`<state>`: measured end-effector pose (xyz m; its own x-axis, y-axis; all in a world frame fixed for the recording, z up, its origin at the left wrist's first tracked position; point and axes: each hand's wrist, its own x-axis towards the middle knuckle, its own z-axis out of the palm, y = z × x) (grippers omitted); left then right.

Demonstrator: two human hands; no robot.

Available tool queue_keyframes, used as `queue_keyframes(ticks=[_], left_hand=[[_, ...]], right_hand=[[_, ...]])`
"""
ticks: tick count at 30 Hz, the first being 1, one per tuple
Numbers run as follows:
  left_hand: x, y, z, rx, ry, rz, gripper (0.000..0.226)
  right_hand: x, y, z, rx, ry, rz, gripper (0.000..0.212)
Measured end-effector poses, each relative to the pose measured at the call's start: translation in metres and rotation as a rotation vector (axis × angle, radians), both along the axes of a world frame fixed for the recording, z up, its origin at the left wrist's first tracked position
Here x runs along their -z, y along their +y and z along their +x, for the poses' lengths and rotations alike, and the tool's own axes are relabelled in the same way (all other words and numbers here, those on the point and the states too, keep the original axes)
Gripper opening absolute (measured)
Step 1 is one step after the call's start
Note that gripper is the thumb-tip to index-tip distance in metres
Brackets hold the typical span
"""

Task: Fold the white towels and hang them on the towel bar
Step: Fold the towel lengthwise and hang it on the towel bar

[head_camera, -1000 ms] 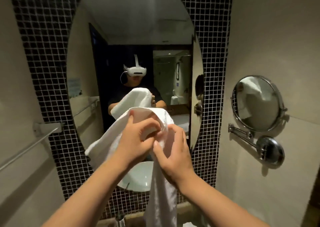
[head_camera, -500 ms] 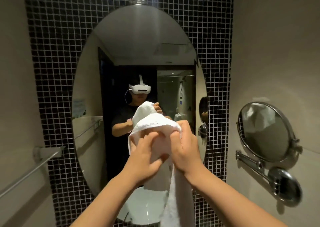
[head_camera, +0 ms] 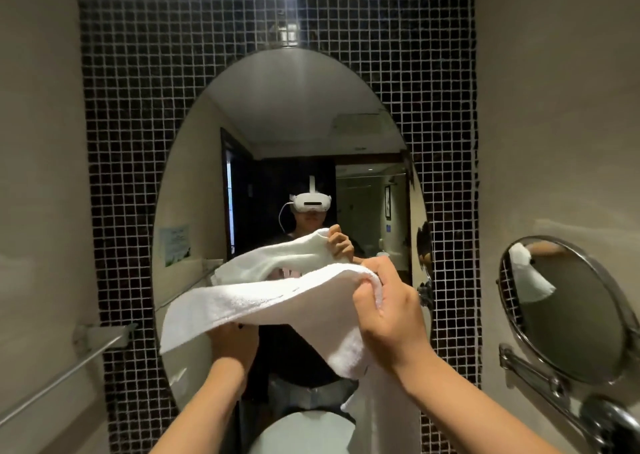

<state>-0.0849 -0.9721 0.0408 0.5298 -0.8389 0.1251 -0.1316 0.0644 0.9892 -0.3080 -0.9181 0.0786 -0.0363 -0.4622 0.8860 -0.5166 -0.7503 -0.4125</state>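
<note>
I hold the white towel [head_camera: 277, 301] up in front of the oval mirror [head_camera: 291, 141], between me and the black mosaic tile wall [head_camera: 138, 72]. My right hand [head_camera: 388, 318] is clamped on the towel's right end, the fingers curled over a bunched fold, and from that grip a long part of the cloth hangs straight down past my forearm. My left hand [head_camera: 235, 342] is under the towel's left part, mostly hidden by the cloth, so I cannot tell whether its fingers are closed on it or only propping it. The towel stretches from my right hand down and to the left, its near edge sagging over the left hand. The towel bar [head_camera: 65, 367] is fixed to the beige wall on the left, well apart from the towel and bare. On the right wall a round chrome shaving mirror [head_camera: 568, 315] stands out on its arm. The oval mirror reflects the towel and the headset I wear.
</note>
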Motion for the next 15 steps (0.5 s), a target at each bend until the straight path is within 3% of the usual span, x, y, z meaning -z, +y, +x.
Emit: queue_keyframes(ticks=[3, 7, 9, 13, 15], left_hand=[[-0.019, 0.010, -0.006, 0.248, 0.317, -0.205, 0.027], [-0.042, 0.025, -0.015, 0.385, 0.354, -0.432, 0.029], [-0.051, 0.026, -0.022, 0.352, 0.394, -0.444, 0.024], [-0.068, 0.035, -0.034, 0.408, 0.615, -0.353, 0.042], [-0.077, 0.042, -0.032, 0.453, 0.610, -0.346, 0.053]], right_hand=[[0.007, -0.005, -0.004, -0.033, -0.014, 0.047, 0.026], [0.019, -0.017, 0.002, -0.030, 0.006, 0.181, 0.031], [0.022, -0.022, 0.011, -0.056, 0.037, 0.192, 0.027], [0.023, -0.020, 0.035, -0.126, 0.135, 0.232, 0.024], [0.023, -0.021, 0.043, -0.152, 0.127, 0.230, 0.023]])
